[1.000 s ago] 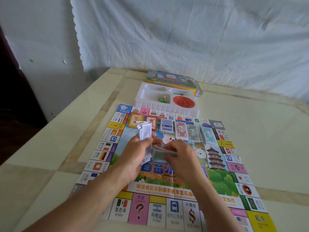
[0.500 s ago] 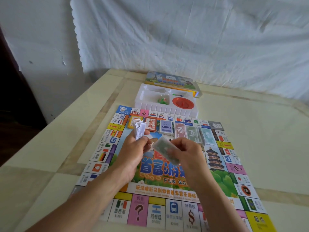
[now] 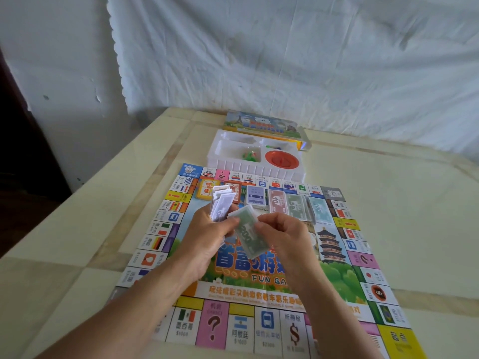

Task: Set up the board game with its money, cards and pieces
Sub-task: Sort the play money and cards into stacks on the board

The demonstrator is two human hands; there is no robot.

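Note:
The colourful game board (image 3: pixel 178 257) lies flat on the table. Above its middle, my left hand (image 3: pixel 207 239) grips an upright stack of purple-and-white play money (image 3: pixel 220 206). My right hand (image 3: pixel 282 237) pinches a flat stack of green notes (image 3: pixel 248 234) beside it, the two stacks almost touching. Along the board's far edge lie a purple card deck (image 3: pixel 255 196), pink notes (image 3: pixel 277 201), green notes (image 3: pixel 296 204), pale blue notes (image 3: pixel 320 209) and an orange card pile (image 3: pixel 207 190).
A white plastic tray (image 3: pixel 233 167) stands just beyond the board, holding small green pieces (image 3: pixel 250 155) and a red spinner dish (image 3: pixel 281 159). The box lid (image 3: pixel 264 124) lies behind it. White cloth hangs at the back; the table's left edge drops off.
My right hand has turned the green stack so its printed face shows and lifted it toward my left hand's stack. My left hand rose slightly with its notes.

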